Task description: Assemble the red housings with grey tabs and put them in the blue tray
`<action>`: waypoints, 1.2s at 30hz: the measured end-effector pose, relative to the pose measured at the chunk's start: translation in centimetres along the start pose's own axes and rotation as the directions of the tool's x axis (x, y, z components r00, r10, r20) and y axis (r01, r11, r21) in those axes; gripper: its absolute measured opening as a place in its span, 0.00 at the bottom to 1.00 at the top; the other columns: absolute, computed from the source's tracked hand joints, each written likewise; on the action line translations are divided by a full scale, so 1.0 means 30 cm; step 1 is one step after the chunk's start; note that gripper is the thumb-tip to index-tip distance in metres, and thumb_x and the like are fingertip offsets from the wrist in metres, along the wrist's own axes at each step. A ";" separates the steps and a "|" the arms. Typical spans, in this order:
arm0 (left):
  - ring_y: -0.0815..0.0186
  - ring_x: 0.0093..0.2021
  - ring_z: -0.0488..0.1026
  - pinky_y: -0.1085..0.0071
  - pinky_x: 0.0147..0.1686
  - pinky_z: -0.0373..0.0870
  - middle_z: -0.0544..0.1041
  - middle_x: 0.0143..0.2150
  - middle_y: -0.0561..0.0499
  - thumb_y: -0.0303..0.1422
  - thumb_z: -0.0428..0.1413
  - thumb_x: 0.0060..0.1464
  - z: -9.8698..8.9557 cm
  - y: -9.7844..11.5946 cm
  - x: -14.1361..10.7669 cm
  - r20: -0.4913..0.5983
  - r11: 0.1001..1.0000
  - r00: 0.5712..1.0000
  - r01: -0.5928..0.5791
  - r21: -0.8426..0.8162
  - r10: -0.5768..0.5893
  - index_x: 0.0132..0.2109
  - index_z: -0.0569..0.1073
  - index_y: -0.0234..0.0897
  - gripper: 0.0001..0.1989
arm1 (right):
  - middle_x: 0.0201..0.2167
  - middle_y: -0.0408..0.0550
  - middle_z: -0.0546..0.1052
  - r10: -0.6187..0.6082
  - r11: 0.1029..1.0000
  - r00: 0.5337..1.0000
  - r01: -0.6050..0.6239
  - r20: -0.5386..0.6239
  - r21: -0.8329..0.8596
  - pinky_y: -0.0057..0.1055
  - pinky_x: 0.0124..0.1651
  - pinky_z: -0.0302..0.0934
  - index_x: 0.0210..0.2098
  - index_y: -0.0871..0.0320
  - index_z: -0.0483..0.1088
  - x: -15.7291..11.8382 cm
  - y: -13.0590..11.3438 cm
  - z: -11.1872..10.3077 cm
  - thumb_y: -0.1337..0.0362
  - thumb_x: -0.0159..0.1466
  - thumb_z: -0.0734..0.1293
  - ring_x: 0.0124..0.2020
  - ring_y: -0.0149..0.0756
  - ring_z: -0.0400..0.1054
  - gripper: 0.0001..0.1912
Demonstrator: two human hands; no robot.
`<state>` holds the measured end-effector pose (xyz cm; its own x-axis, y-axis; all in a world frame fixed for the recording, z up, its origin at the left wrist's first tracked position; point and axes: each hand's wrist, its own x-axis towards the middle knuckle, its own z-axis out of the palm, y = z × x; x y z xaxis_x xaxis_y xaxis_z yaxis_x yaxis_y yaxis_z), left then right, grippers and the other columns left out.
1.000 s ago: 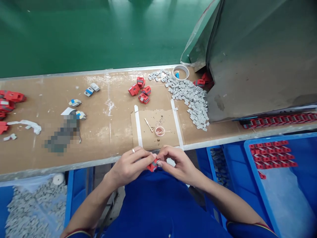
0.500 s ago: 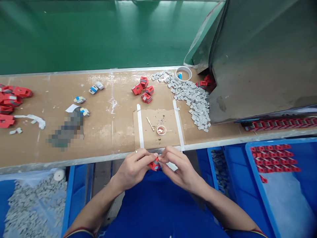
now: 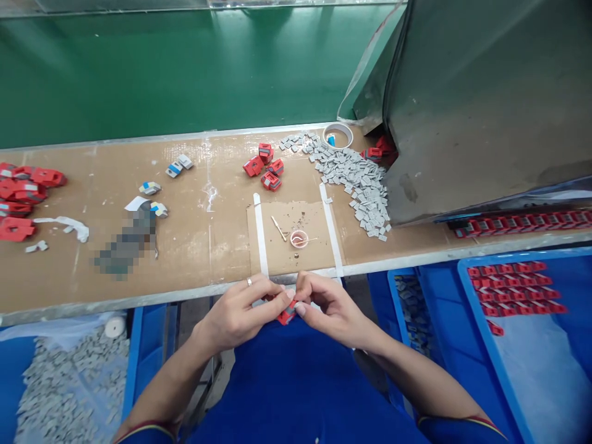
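Note:
Just off the table's front edge, my left hand (image 3: 245,311) is closed around a small red and grey plastic part (image 3: 287,314), which the fingers partly hide. My right hand (image 3: 330,308) meets it from the other side, thumb and forefinger pinched together at the part's edge. Whatever may lie between those right fingertips is too small to make out. On a taped cardboard sheet (image 3: 272,262) beyond the hands stand a small round cup (image 3: 299,239) with reddish contents and a thin stick across it, and a pale pen-like tool (image 3: 278,227).
Several red parts (image 3: 271,180) sit behind the sheet. Flat grey pieces (image 3: 358,182) spread to the right, near a tape roll (image 3: 337,136) and a large dark metal housing (image 3: 476,117). More red parts (image 3: 21,191) are piled left. Blue bins (image 3: 462,290) stand below the table.
The view has shifted slightly. My left fingers have moved further over the red part, covering more of it, and my right thumb and forefinger remain pinched at its edge.

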<state>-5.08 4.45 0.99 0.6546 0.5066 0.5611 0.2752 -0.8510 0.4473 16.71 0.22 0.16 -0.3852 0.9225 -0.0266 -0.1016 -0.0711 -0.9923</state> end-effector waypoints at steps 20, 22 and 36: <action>0.65 0.37 0.78 0.70 0.37 0.78 0.82 0.41 0.42 0.22 0.54 0.67 -0.048 0.002 -0.029 0.090 0.999 0.995 -0.043 0.019 0.041 0.54 0.76 0.31 0.11 | 0.27 0.41 0.69 0.000 0.996 1.000 -0.002 -0.021 -0.088 0.27 0.35 0.58 0.39 0.58 0.70 -0.006 0.007 0.031 0.58 0.71 0.67 0.28 0.29 0.62 0.10; 0.66 0.36 0.78 0.71 0.37 0.78 0.82 0.40 0.43 0.23 0.54 0.68 -0.045 0.007 -0.026 0.089 1.000 0.996 -0.016 -0.023 0.018 0.54 0.75 0.32 0.11 | 0.26 0.39 0.67 -0.021 0.993 1.000 0.021 0.001 -0.116 0.27 0.33 0.57 0.37 0.57 0.69 -0.007 -0.005 0.028 0.61 0.70 0.68 0.27 0.29 0.60 0.07; 0.62 0.38 0.77 0.68 0.38 0.77 0.80 0.40 0.41 0.21 0.54 0.66 -0.052 0.025 -0.026 0.191 0.963 0.976 -0.145 0.229 0.102 0.49 0.77 0.29 0.09 | 0.22 0.35 0.58 -0.028 0.995 1.000 0.028 -0.001 -0.097 0.25 0.29 0.51 0.32 0.56 0.64 0.012 0.041 0.045 0.63 0.69 0.66 0.23 0.27 0.52 0.10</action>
<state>-6.48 3.64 1.98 0.8014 0.3817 0.4606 0.3311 -0.9243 0.1900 15.22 -0.05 -0.89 -0.3816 0.9243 0.0009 -0.0228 -0.0085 -0.9997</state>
